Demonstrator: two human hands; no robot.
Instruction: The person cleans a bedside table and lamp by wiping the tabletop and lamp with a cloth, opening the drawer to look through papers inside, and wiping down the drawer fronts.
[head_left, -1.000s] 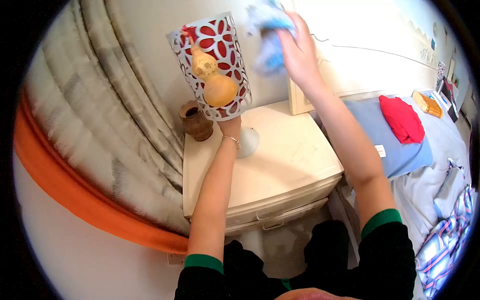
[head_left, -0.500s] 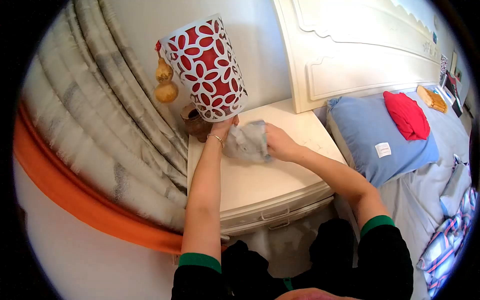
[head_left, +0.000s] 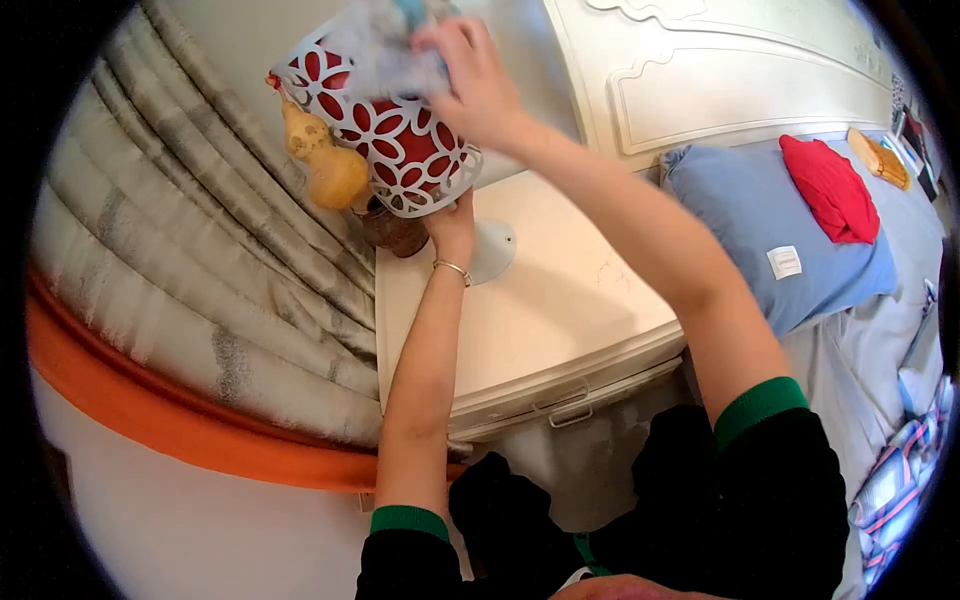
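A table lamp [head_left: 410, 148] with a red shade under white flower cut-outs stands tilted on the nightstand, its pale round base [head_left: 495, 252] showing below. Just under the shade, my left hand [head_left: 455, 228] is closed on the lamp's stem, its fingers partly hidden. My right hand [head_left: 478, 85] grips a crumpled grey cloth [head_left: 385, 50], blurred by motion, over the upper part of the shade. A dried gourd [head_left: 335, 175] hangs from a red tie at the shade's left edge. Behind my left wrist sits a brown pot [head_left: 398, 235].
The cream nightstand [head_left: 540, 310] has drawers with handles. Grey curtains [head_left: 230, 290] with an orange border [head_left: 200, 440] hang at left. On the bed to the right are a blue pillow [head_left: 730, 230], a red cloth [head_left: 830, 190] and a plaid fabric [head_left: 905, 480], below the white headboard [head_left: 700, 100].
My right hand has lifted the cloth from beside the lamp's base up to the shade's top. The shade leans further left, and the gourd has swung. My left hand stays below the shade.
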